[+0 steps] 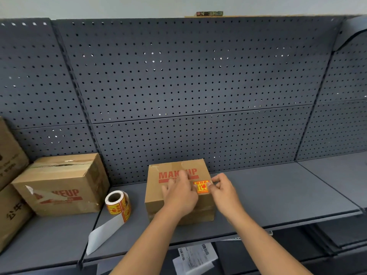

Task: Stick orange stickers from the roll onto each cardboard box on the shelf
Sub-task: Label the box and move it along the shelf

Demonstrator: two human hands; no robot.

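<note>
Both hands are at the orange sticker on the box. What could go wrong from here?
1. The sticker sits close to the right edge of the box, where the right hand pinches it; it may crease or overhang.
2. The backing strip of the roll hangs over the edge of the shelf; it could snag and pull the roll down.

A dark grey perforated pegboard (188,80) stands behind, under a pale wall (119,6). A small dark oblong object (209,13) lies on its top edge. Printed white paper sheets (195,259) lie on the lower level below
</note>
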